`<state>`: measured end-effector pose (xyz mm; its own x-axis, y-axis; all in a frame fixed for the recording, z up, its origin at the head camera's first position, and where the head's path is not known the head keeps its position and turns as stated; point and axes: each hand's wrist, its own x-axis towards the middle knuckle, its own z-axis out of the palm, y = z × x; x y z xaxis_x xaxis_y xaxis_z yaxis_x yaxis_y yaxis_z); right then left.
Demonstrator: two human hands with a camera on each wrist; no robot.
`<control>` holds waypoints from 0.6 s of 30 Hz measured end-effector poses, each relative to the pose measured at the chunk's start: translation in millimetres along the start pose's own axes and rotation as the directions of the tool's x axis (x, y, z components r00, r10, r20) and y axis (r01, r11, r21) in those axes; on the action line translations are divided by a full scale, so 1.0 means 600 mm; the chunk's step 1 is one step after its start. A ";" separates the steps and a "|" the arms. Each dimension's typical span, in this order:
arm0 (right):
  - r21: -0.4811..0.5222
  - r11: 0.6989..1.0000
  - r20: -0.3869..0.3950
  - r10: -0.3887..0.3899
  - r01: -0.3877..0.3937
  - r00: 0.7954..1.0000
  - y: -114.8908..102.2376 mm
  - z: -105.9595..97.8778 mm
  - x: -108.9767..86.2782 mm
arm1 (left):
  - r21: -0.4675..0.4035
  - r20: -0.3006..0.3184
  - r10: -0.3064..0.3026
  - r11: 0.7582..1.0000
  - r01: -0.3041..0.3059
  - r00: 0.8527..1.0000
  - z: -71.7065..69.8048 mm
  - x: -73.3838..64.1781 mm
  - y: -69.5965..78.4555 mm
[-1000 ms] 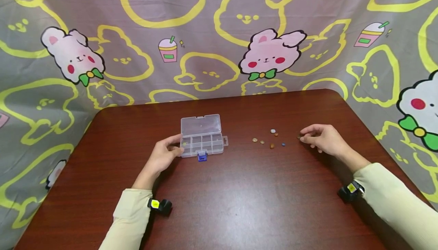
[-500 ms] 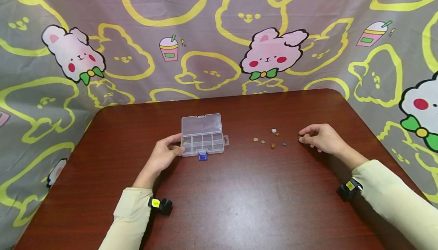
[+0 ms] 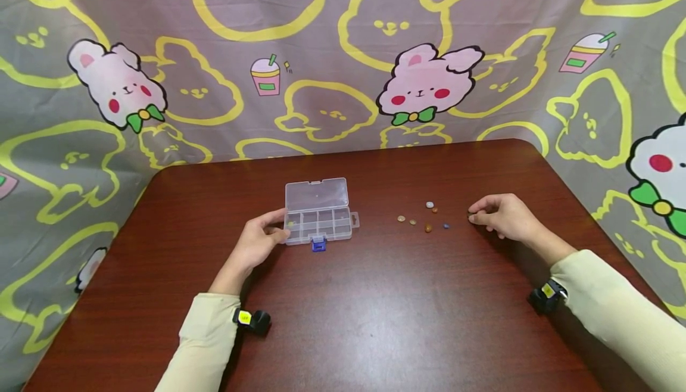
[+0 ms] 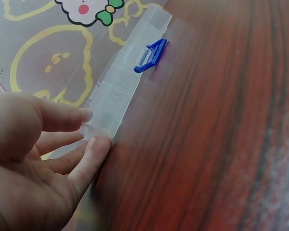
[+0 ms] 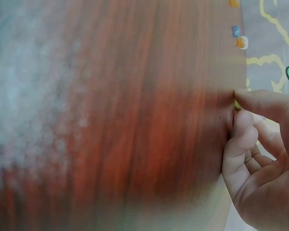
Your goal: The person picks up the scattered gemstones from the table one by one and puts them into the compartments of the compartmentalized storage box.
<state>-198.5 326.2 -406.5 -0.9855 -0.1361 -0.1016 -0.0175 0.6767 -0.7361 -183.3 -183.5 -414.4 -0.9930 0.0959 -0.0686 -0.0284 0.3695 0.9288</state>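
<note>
While the left hand (image 3: 257, 242) grips the box (image 3: 326, 218) by one end, the right hand (image 3: 504, 216) pinches a greenish bit (image 5: 238, 105).
The box lies open on the table (image 3: 343, 302), six stones (image 3: 428, 228) to its right; the bit is farther right.

Cream sleeves (image 3: 206, 327) carry black wrist devices (image 3: 261, 323) with yellow, seemingly printed tags (image 3: 245, 318).

- Clear rectangular compartment box (image 3: 317, 216): thin, smooth plastic, slightly cloudy.
- Blue rectangular latch (image 3: 318, 245): opaque plastic.
- Small rounded amber-brown piece (image 3: 428, 229): smooth and shiny.
- Red-brown, wood-grained desk (image 3: 364, 320): smooth, glossy.
- Grey cartoon-printed curtain (image 3: 327, 28): matt cloth, lightly creased.
- Pale cream right sleeve (image 3: 616, 314): matt cloth.
</note>
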 end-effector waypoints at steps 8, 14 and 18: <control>-0.004 1.000 -0.002 0.001 -0.001 1.000 -0.001 0.001 0.000 | -0.021 -0.002 0.012 1.000 -0.012 1.000 0.001 0.001 -0.003; -0.014 1.000 0.001 0.003 -0.003 1.000 -0.003 0.000 -0.002 | -0.034 0.000 0.015 0.999 -0.015 1.000 0.001 -0.001 0.000; -0.022 1.000 0.000 -0.004 0.004 1.000 -0.005 0.001 -0.003 | -0.031 -0.002 0.017 0.999 -0.017 1.000 0.001 -0.003 0.001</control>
<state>-196.5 323.9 -404.6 -0.9854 -0.1388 -0.0990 -0.0250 0.6918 -0.7217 -181.5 -182.8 -413.7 -0.9935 0.1008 -0.0519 -0.0147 0.3391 0.9406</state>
